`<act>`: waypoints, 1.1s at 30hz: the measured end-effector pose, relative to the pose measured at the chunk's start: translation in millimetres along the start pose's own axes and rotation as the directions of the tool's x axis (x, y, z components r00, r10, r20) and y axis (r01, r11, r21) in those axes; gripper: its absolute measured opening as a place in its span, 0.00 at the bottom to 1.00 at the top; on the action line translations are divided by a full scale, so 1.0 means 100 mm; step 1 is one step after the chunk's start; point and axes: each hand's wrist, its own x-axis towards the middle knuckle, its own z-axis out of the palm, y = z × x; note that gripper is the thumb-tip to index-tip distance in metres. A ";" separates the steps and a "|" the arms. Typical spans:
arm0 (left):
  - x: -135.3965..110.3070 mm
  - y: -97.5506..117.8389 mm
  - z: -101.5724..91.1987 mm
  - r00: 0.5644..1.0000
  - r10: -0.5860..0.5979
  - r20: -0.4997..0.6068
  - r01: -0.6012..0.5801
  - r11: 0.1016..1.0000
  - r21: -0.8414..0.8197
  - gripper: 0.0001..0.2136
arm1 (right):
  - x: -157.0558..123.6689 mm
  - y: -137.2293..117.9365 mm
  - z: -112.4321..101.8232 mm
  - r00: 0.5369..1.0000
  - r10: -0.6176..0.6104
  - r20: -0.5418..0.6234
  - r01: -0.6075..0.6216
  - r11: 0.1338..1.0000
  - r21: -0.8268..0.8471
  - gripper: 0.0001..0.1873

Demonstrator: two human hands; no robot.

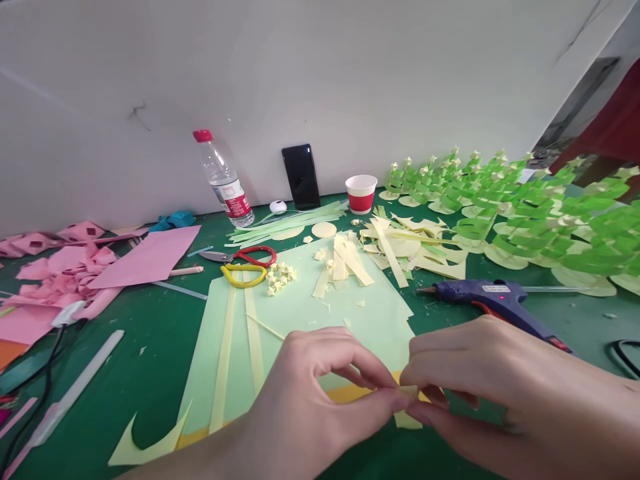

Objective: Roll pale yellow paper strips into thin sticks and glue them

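Note:
Between the fingertips of both hands is a small pale yellow paper strip (409, 391), partly covered by the fingers. My left hand (330, 393) pinches its left end with thumb and forefinger. At its right end, my right hand (475, 380) is closed in a pinch too. Both hands are over the near edge of a light green paper sheet (300, 313). On that sheet lie long pale yellow strips (225, 353), a small group of folded paper stars (281, 278) and a pile of short strips (347, 260).
Scissors (245, 267) with red and yellow handles lie beyond the hands. At right is a blue glue gun (490, 293), its red light lit, before many green paper trees (550, 207). A bottle (227, 187), phone (301, 177) and paper cup (361, 195) stand by the wall. Pink paper (150, 257) lies left.

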 end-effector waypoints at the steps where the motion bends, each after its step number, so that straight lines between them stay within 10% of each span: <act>1: 0.01 0.00 0.00 1.000 -0.012 0.002 0.012 1.000 -0.002 0.06 | 0.00 0.00 0.00 1.000 -0.005 0.004 0.005 1.000 0.005 0.11; 19: 0.05 -0.04 -0.04 0.995 0.100 0.003 -0.100 0.994 -0.041 0.05 | 0.03 0.05 0.03 0.998 -0.058 -0.033 0.058 0.998 -0.019 0.12; 33: -0.01 -0.07 -0.07 0.987 -0.077 0.144 0.069 0.996 0.060 0.11 | -0.02 0.10 0.01 0.990 -0.034 -0.134 0.032 0.999 -0.014 0.13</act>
